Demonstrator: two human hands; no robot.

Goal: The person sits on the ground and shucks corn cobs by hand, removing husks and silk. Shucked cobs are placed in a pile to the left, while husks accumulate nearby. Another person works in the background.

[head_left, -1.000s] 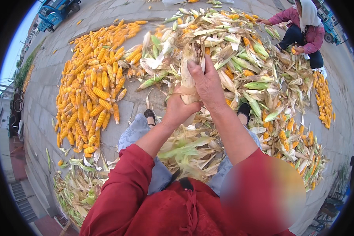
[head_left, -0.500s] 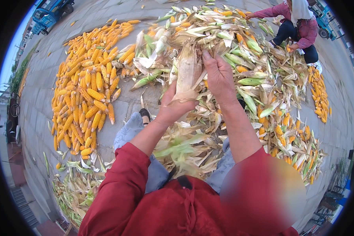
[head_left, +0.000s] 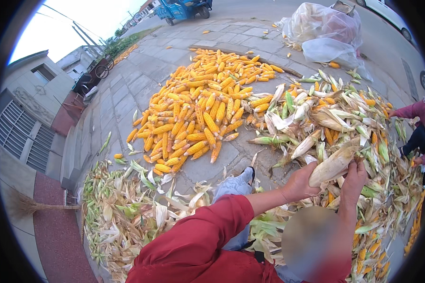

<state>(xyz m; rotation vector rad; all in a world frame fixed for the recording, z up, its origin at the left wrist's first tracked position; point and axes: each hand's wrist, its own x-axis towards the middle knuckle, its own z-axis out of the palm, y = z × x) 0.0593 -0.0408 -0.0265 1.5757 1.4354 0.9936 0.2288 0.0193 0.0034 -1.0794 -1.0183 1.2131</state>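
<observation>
Between my hands is an ear of corn [head_left: 334, 165] wrapped in pale, dry husk, tilted up to the right. My left hand [head_left: 301, 183] grips its lower end. My right hand [head_left: 354, 181] is closed at the husk near the upper end, its fingertips partly hidden. Under and beyond both hands spreads a heap of unhusked ears [head_left: 311, 141], with green and tan leaves and some yellow cobs showing. To the left lies a large pile of bare yellow cobs [head_left: 193, 118]. Loose husks [head_left: 269, 231] cover the ground below my arms.
A wide heap of stripped husks [head_left: 123, 221] lies at the lower left, near a broom [head_left: 28, 205]. Clear plastic sacking [head_left: 326, 33] stands at the far right. A blue vehicle [head_left: 184, 8] is at the back. Another person's sleeve [head_left: 411, 111] reaches in from the right edge.
The view has swung left, so my hands and the heap now appear farther right. The husked ear remains in both hands and now leans to the right.
</observation>
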